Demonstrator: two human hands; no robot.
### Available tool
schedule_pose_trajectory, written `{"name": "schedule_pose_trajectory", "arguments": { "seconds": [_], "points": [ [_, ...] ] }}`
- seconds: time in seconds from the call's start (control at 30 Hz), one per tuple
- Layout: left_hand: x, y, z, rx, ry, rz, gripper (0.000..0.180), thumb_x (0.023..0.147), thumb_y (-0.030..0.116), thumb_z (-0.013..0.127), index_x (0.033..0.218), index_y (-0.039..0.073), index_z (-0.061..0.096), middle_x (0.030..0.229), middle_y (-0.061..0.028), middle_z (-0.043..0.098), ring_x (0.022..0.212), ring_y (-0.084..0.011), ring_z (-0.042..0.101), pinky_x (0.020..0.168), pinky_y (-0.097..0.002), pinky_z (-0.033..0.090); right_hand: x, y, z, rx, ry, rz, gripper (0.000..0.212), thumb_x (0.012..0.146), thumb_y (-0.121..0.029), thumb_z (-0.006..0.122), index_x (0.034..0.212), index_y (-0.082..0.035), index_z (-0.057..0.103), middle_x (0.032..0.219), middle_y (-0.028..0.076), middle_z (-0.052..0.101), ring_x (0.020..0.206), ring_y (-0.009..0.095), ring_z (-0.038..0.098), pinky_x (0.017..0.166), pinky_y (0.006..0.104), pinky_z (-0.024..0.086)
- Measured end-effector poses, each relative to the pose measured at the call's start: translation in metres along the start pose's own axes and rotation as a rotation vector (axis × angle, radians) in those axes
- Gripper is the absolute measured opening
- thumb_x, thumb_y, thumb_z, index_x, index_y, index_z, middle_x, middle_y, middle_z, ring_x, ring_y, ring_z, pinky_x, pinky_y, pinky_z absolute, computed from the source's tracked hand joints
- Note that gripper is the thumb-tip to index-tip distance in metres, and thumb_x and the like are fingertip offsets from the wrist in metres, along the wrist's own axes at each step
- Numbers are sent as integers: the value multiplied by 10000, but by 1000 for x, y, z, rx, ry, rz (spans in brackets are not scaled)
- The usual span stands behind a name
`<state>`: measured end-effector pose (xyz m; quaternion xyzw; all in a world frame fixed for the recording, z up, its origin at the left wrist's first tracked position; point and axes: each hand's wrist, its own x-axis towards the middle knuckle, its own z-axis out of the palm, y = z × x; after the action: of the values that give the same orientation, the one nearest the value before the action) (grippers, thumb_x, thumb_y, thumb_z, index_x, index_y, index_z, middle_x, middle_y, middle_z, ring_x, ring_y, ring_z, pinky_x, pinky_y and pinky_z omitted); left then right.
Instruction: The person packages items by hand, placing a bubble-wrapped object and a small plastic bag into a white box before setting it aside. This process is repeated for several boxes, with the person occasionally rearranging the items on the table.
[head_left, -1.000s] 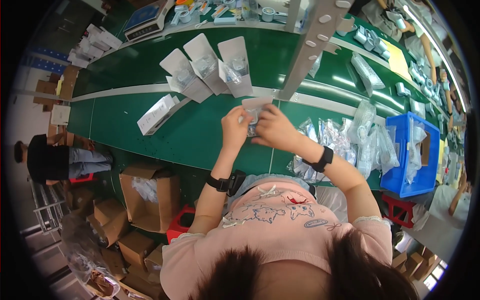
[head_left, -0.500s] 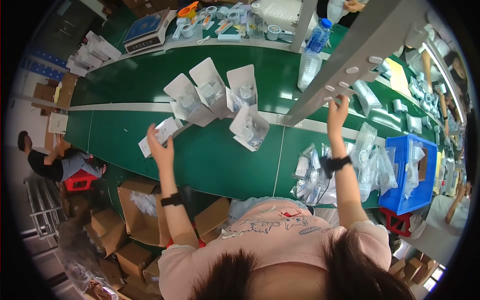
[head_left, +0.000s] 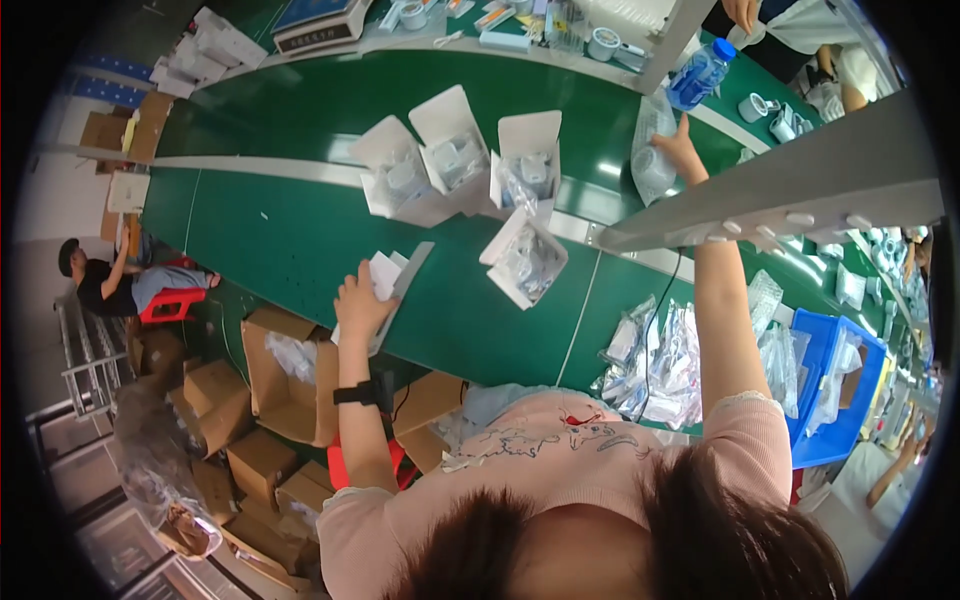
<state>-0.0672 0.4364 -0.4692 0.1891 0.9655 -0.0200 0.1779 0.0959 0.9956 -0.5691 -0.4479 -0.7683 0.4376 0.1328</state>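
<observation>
My left hand (head_left: pixel 363 308) is closed on a white carton (head_left: pixel 384 274) at the table's near edge; its raised flaps and long grey side show past my fingers. My right hand (head_left: pixel 682 155) reaches beyond the slanted metal post with thumb and forefinger spread, against or just beside a clear bubble-wrap bag (head_left: pixel 652 168). Whether it touches the bag I cannot tell. Between my hands stand several open white boxes (head_left: pixel 528 172) holding items in clear plastic. One of these, a tilted box (head_left: pixel 526 262), sits nearer to me.
The grey metal post (head_left: pixel 760 200) crosses above my right forearm. A blue-capped bottle (head_left: pixel 702 75) stands beyond the bag. At right are wrapped packets (head_left: pixel 655 365) and a blue bin (head_left: pixel 835 390). Cardboard boxes (head_left: pixel 285 385) lie below left. Another person (head_left: pixel 110 285) sits far left.
My right hand has moved from the metal post to the bubble-wrap bag. The left hand has closed on the white carton, which has shifted right and toward me. The view has also shifted.
</observation>
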Motion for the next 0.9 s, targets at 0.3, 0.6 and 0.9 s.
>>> {"name": "schedule_pose_trajectory", "arguments": {
  "seconds": [0.3,0.6,0.9],
  "points": [
    [-125,8,10,-719,496,150,851,534,198,780,1201,10,286,1125,-184,398,1008,-317,450,862,-415,381,-248,-15,-79,1190,60,423,510,828,-385,500,1203,-45,440,1122,119,518,960,240,532,783,306,468],
    [-192,162,-29,-932,641,1041,916,454,347,829,1160,12,351,1202,-212,352,1031,-322,410,865,-413,357,-401,-69,-41,714,-443,-219,824,712,-302,641,1336,-14,186,1250,116,405,1114,227,440,922,341,370],
    [-142,195,-50,-637,42,1421,956,492,263,802,1294,109,305,1371,-177,221,1090,-296,391,941,-395,303,-377,-71,-65,645,-393,-176,575,840,-167,506,1335,-50,237,1239,92,424,1103,190,435,918,337,365]
  ]
}}
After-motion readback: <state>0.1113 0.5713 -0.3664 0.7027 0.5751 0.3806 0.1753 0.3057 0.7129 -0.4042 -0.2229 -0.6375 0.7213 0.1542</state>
